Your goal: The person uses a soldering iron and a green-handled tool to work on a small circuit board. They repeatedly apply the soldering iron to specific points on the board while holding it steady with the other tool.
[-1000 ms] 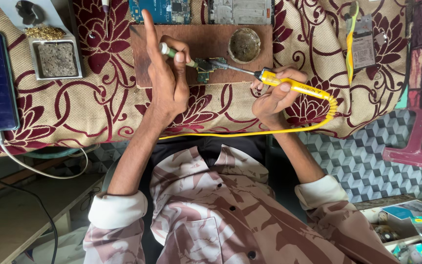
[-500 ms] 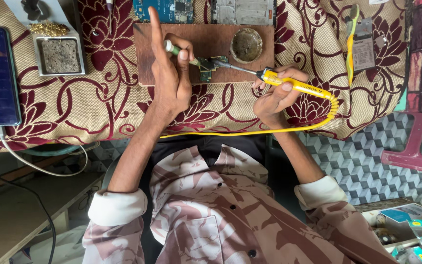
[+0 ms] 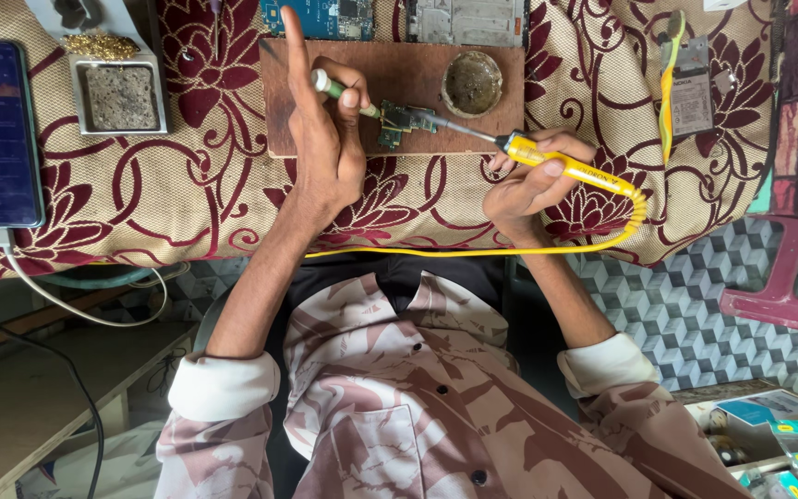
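Brown wooden board (image 3: 325,129) under green circuit board (image 3: 403,120), left hand (image 3: 325,139) grip clamped on green-handled tool (image 3: 339,91), right hand (image 3: 533,180) on yellow soldering iron (image 3: 565,164), round tin (image 3: 472,83) beside.

The person wears a button-front shirt (image 3: 417,407) in a camouflage-like print of pale pink, cream and brown patches; a row of small dark buttons runs down its front toward 6 o'clock; the collar lies open at 12 o'clock over something dark beneath; both sleeves are rolled back, showing plain white lining as cuffs, one at 8 o'clock (image 3: 223,388), one at 4 o'clock (image 3: 607,365); forearms bare beyond them; no rings or watch visible on the left hand (image 3: 325,139) or the right hand (image 3: 533,180).
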